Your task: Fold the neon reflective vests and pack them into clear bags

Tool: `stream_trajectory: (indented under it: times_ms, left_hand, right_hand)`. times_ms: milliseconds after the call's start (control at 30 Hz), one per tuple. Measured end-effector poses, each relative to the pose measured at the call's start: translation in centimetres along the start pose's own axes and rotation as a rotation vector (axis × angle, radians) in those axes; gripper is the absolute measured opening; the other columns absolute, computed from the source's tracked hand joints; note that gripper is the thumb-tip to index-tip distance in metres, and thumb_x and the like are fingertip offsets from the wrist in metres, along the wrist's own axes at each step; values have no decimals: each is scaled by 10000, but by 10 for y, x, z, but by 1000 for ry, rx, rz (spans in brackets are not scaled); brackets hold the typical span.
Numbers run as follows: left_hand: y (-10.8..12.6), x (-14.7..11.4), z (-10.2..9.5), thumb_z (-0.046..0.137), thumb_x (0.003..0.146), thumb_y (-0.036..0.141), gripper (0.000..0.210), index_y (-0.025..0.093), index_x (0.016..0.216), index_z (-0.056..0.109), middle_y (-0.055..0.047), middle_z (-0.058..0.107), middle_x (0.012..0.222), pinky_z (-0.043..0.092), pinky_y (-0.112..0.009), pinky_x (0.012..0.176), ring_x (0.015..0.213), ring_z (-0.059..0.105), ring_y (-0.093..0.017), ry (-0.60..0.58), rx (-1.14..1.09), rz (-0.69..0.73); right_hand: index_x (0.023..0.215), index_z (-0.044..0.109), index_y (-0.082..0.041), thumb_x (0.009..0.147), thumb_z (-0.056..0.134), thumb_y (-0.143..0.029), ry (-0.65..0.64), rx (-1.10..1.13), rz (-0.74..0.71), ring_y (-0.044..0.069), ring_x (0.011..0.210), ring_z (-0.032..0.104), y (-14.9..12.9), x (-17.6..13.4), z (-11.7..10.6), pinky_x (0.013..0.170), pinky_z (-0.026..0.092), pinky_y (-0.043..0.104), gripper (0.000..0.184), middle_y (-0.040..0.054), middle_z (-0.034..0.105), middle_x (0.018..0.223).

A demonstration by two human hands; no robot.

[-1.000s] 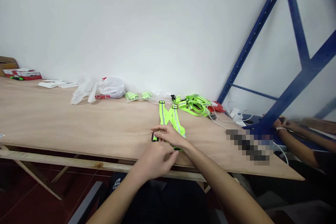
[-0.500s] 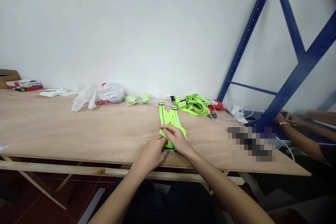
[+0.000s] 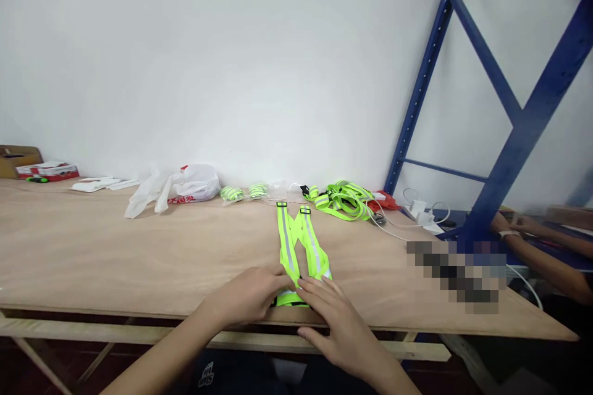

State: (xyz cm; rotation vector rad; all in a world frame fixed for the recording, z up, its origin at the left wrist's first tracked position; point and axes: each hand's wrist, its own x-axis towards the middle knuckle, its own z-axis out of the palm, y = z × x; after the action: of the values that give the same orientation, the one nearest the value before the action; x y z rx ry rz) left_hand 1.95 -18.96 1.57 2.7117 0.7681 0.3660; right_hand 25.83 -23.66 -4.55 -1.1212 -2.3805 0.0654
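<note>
A neon yellow-green reflective vest (image 3: 312, 237) made of straps with silver stripes lies on the table in front of me. Its two shoulder straps, each with a black buckle, point toward the wall. At its lower left edge my left hand (image 3: 254, 296) is closed, fingers curled onto the strap material, their tips partly hidden. My right hand (image 3: 333, 324) rests at the lower right of the vest. Its fingers are stretched out over the straps, and the thumb stands apart near the table edge.
Along the wall lie a white plastic bag (image 3: 197, 182), bagged reflective rolls (image 3: 258, 191) and a heap of reflective straps (image 3: 347, 200) with a white cable. A blue metal frame (image 3: 421, 74) rises at right. Beyond it, another person's arms (image 3: 542, 259) are visible.
My right hand has drawn back from over the left hand to the vest's lower right, its fingers now extended. The vest straps lie more spread out. The view has shifted slightly.
</note>
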Motion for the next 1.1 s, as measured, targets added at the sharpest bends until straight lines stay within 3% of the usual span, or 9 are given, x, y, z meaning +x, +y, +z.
stream_trajectory:
  times_ms: [133,300,467,567,800,900,1100]
  left_hand:
    - [5,-16,-5,465,867,1,621,339,1375,582,-38,615,1348,487,-294,1000,1186,616,-208,-49,-82,107]
    - [4,-21,-11,480,876,-1,581,302,1353,616,-55,624,1335,501,-288,993,1172,631,-213,-90,-94,151]
    - [1,-16,-18,509,856,-8,579,265,1357,609,-66,636,1310,499,-297,992,1157,637,-221,-151,-104,170]
    - [-1,-11,-20,524,850,-4,556,245,1339,619,-70,637,1316,489,-295,1005,1172,628,-223,-150,-141,194]
    - [-10,-23,-16,502,866,2,523,257,1298,649,-60,689,1245,497,-286,983,1139,646,-216,-125,-118,175]
    - [-9,-32,-15,535,867,27,557,282,1357,606,-58,663,1305,481,-303,1014,1195,624,-229,-131,-64,158]
    - [-1,-35,-3,737,848,371,669,246,1460,497,-117,629,1314,505,-407,960,1158,619,-325,-100,88,88]
  right_hand:
    - [1373,603,-223,867,611,-106,97,-8,-114,244,1286,595,2,-10,1,1103,479,436,520,111,653,1360]
    - [1315,643,-233,882,565,-55,205,-11,-209,217,1195,659,8,-16,-1,1022,545,347,474,112,705,1269]
    - [1305,656,-236,901,535,-60,249,22,-165,210,1228,642,16,-23,1,1018,547,321,458,120,650,1358]
    - [1360,614,-212,915,512,-70,293,30,-160,190,1169,679,21,-25,3,1011,552,295,479,105,703,1277]
    - [1407,565,-177,912,629,-214,161,-124,-178,245,1246,628,15,-27,-1,1041,540,374,500,136,642,1368]
    - [1430,537,-176,909,606,-160,140,-173,-179,240,1265,613,12,-27,1,1049,534,385,526,139,626,1388]
    - [1446,524,-189,870,534,-64,160,-204,-196,231,1283,599,17,-28,6,1047,537,382,590,130,618,1400]
